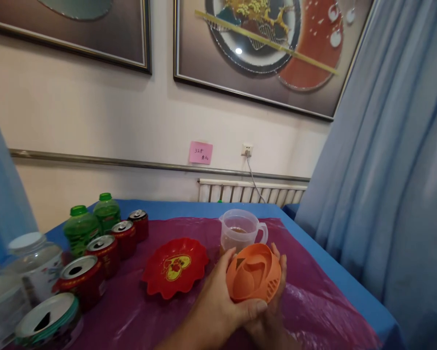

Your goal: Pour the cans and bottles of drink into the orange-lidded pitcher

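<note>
An orange moulded plastic piece [254, 273], round with raised shapes and slots, is held between both hands at the lower centre. My left hand [227, 296] grips its left side, with the thumb across the lower edge. Around its right side and underneath is my right hand [279, 291], partly hidden behind the piece. Just beyond the hands stands a clear measuring jug [240, 224] with brownish liquid inside and its handle to the right. To the left of the hands, a red scalloped plate [154, 272] with a yellow heart print lies on the purple sheet [313, 296].
Several red cans [81, 284] and a teal-rimmed can [50, 318] line the left side. Behind them are two green bottles [80, 231] and clear lidded jars [36, 265]. A blue cloth [335, 257] borders the purple sheet. A blue curtain [393, 146] hangs at the right.
</note>
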Demonstrator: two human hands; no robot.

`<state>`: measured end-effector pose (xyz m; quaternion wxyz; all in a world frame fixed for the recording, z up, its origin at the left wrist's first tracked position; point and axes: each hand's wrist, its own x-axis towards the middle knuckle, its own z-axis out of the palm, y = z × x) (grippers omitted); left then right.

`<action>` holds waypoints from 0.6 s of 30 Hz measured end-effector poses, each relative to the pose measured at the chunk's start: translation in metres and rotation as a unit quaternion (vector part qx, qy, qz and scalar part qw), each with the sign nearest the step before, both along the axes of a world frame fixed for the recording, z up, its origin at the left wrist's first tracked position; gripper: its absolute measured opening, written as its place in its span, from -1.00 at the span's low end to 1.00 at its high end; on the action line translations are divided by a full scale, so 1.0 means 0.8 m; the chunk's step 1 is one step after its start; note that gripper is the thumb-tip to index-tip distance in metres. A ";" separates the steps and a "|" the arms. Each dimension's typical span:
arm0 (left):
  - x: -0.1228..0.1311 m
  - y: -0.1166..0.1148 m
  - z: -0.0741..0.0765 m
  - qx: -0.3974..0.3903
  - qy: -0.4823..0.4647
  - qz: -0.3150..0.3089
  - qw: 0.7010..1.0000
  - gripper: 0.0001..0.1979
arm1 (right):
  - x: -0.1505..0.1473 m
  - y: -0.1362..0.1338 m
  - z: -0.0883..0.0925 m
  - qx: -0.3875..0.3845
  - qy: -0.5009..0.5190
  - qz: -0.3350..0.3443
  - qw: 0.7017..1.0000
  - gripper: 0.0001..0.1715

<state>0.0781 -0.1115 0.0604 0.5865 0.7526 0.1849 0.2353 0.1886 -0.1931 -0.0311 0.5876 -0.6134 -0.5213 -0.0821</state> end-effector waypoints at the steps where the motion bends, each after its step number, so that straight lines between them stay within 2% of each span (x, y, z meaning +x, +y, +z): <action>1: -0.001 0.000 -0.002 -0.006 -0.007 -0.004 1.000 0.17 | 0.006 -0.005 0.008 0.000 0.001 -0.008 1.000 0.41; 4: -0.009 0.005 -0.012 0.010 -0.010 0.009 1.000 0.12 | 0.038 -0.019 0.051 0.013 -0.010 -0.030 0.999 0.54; 5: -0.013 0.009 -0.019 0.021 -0.008 0.018 1.000 0.04 | 0.054 -0.022 0.072 0.015 -0.037 -0.046 0.998 0.55; 7: -0.019 0.017 -0.035 0.037 0.012 0.012 0.999 -0.22 | 0.090 -0.021 0.119 -0.006 -0.090 -0.060 0.994 0.44; 9: -0.021 0.023 -0.053 0.034 0.058 -0.031 0.997 -0.45 | 0.124 -0.008 0.166 -0.058 -0.165 -0.038 0.984 0.34; 12: -0.022 0.029 -0.071 0.044 0.132 -0.103 0.985 -0.56 | 0.159 0.029 0.220 -0.199 -0.238 0.019 0.951 0.25; 15: -0.026 0.042 -0.079 0.112 0.167 -0.123 0.972 -0.54 | 0.172 0.069 0.250 -0.353 -0.274 0.054 0.893 0.30; 18: -0.032 0.063 -0.089 0.132 0.166 -0.095 0.973 -0.52 | 0.173 0.097 0.262 -0.451 -0.275 0.086 0.845 0.31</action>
